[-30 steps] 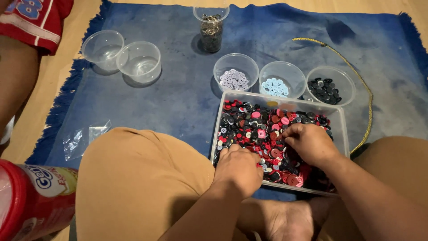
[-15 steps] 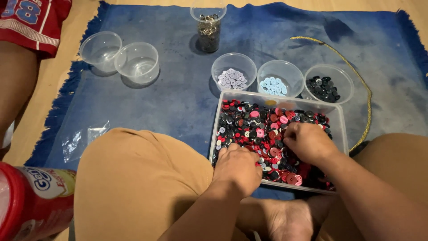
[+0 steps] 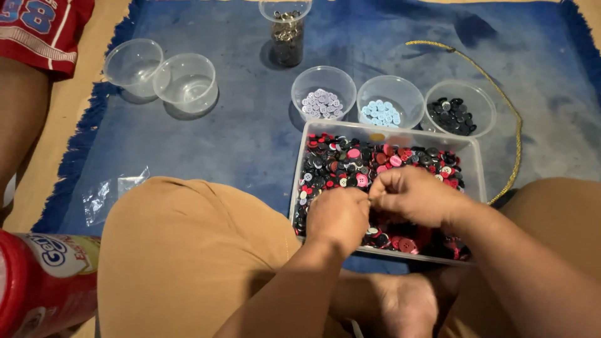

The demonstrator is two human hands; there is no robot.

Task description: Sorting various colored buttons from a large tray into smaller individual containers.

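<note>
Both hands have drawn together since a moment ago: the left hand [image 3: 339, 216] and right hand [image 3: 414, 195] now meet fingertip to fingertip over the clear rectangular tray [image 3: 477, 164], where before they dug apart. Each grip is pinched, but whatever sits between the fingers is too small to tell. The tray holds a heap of mixed red, pink, black and grey buttons [image 3: 350, 164].

Just beyond its far wall stand three clear bowls: lilac buttons [image 3: 321, 103], light blue buttons [image 3: 381, 112], black buttons [image 3: 452, 115]. Farther off, a tall cup of metal bits [image 3: 286, 35]; to the left, two overlapping empty bowls [image 3: 161, 76].

Open blue mat [image 3: 238, 134] lies between them; its fringe runs along the left, a yellow cord [image 3: 508, 109] curves on the right.
</note>
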